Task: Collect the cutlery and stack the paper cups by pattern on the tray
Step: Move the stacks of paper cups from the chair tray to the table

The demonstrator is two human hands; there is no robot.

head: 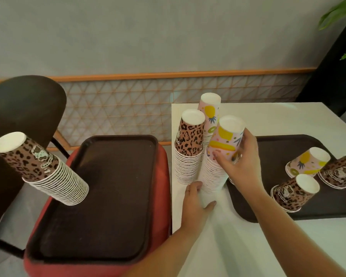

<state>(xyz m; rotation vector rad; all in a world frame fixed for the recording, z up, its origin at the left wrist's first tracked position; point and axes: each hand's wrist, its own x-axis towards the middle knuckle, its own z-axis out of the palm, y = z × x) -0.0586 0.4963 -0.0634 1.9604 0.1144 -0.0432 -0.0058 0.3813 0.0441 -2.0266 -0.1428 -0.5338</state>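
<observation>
A tall fruit-print cup stack [218, 156] stands upside down on the white table [288, 116], gripped at its top by the right hand [240, 164], steadied at its base by the left hand's [196, 202] curled fingers; a leopard-print stack [189, 148] stands beside it, touching.

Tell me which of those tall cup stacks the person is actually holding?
The fruit-patterned stack nearest the camera on the white table: the right hand grips its top, the left hand its base. The leopard stack and the rear fruit stack stand untouched.
</observation>
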